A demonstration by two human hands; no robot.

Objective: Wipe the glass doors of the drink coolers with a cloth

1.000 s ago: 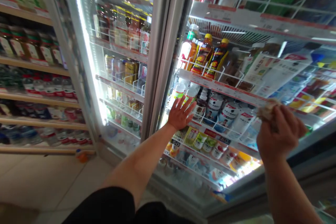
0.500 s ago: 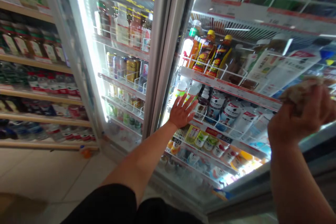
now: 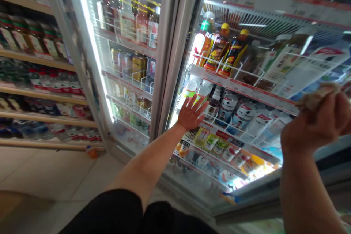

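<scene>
My left hand (image 3: 191,114) is spread flat with its fingers apart against the glass door (image 3: 189,95) of a lit drinks fridge, near the door's frame. Behind it, through the glass, stand several bottles. My right hand (image 3: 315,124) is closed around a crumpled greyish cloth (image 3: 318,97) at the right side of the same fridge front. The cloth is partly hidden by the fingers, and it looks close to or against the glass; I cannot tell which.
A metal door frame (image 3: 167,55) divides this fridge from another glass-fronted section (image 3: 126,62) on the left. Wooden shelves (image 3: 41,95) with bottles stand farther left. An orange bottle (image 3: 92,152) is on the tiled floor (image 3: 79,175). A brown object (image 3: 19,208) sits at the lower left.
The view has shifted slightly. My right hand, with the cloth, sits a little lower against the shelves behind it. My left hand stays spread in nearly the same place.
</scene>
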